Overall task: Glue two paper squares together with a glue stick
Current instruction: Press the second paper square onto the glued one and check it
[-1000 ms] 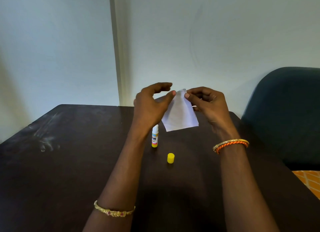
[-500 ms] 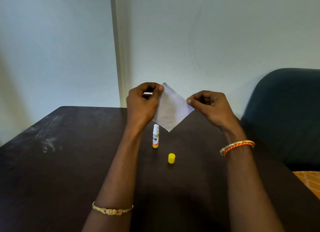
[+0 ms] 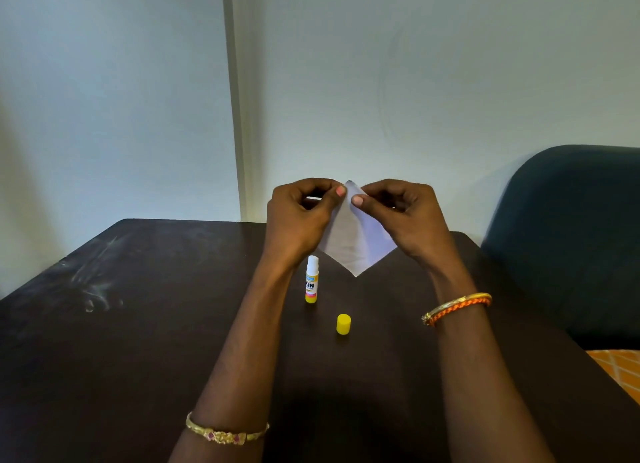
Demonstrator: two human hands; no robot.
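Dark table (image 3: 138,358), held paper (image 3: 353,251) corner-down, glue stick (image 3: 311,279) upright

I see a dark desk (image 3: 104,376) with pale scuff marks (image 3: 93,289) near its far left corner. Dark teal chair (image 3: 568,241) just off the right edge, orange patterned cloth (image 3: 620,369) below it. Light wall (image 3: 415,81) behind the far edge, with a vertical trim strip (image 3: 239,99).

1 head-worn camera looks forward and down, close over the table (image 3: 145,341).
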